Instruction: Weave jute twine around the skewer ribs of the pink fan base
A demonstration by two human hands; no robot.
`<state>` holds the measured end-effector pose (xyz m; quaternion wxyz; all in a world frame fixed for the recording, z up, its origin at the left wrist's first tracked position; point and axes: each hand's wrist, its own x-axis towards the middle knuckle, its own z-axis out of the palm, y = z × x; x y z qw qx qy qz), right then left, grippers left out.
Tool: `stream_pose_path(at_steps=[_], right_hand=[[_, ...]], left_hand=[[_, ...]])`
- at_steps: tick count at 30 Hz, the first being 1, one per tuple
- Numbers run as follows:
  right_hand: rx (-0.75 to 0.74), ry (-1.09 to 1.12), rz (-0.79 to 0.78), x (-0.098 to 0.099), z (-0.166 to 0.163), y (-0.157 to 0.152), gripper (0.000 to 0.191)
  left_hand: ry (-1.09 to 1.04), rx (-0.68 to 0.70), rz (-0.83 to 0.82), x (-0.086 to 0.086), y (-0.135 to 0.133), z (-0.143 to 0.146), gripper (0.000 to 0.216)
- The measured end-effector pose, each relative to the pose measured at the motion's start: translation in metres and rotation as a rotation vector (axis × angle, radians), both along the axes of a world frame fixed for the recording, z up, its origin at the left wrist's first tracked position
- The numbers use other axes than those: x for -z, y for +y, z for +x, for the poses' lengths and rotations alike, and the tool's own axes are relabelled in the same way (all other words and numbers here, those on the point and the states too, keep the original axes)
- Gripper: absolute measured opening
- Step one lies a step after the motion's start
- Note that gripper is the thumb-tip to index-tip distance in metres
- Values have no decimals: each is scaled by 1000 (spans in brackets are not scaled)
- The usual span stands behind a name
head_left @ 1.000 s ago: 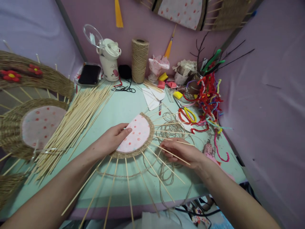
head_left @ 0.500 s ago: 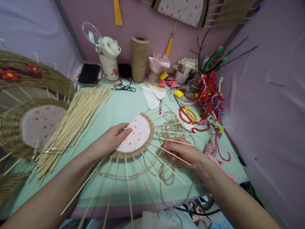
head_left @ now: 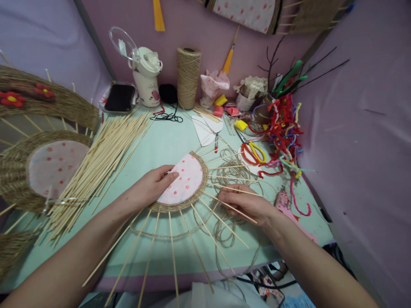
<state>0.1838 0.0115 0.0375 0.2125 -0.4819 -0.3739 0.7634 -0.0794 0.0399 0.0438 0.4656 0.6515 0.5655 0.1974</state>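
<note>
My left hand (head_left: 159, 182) grips the straight edge of a half-round woven fan (head_left: 183, 182), thumb on top of its white cloth with red dots. A woven twine band runs round the fan's curved rim, and thin wooden sticks (head_left: 171, 248) spread out from it. At the fan's right, my right hand (head_left: 242, 201) is closed among the sticks, fingertips pinched on twine (head_left: 214, 208). That strand loops loosely below the rim, across the lower sticks. A tangled heap of twine (head_left: 233, 169) lies under and beyond the right hand.
Loose sticks (head_left: 96, 171) lie in a pile at left beside a larger woven piece (head_left: 16, 167). Scissors (head_left: 253, 152) and pipe cleaners (head_left: 284, 128) are at right. A twine spool (head_left: 189, 79), a white bottle (head_left: 146, 81) and a phone (head_left: 120, 97) stand or lie at the back.
Almost nothing differs. Both hands keep their hold in nearly the same place, and the view has shifted very slightly.
</note>
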Motion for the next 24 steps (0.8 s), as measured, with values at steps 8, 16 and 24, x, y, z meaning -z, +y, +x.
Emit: stream_pose_path(at_steps=[8,16,24], right_hand=[[18,-3,3,2,-2,0,32],[17,5,9,2,-3,0,33],[28,10,19,1,-4,0,33]], left_hand=[[14,2,-3,-1,-1,1,51],[-1,-1,-29,-1,-1,2,52],[18,4,-18,-1,-1,2,52]])
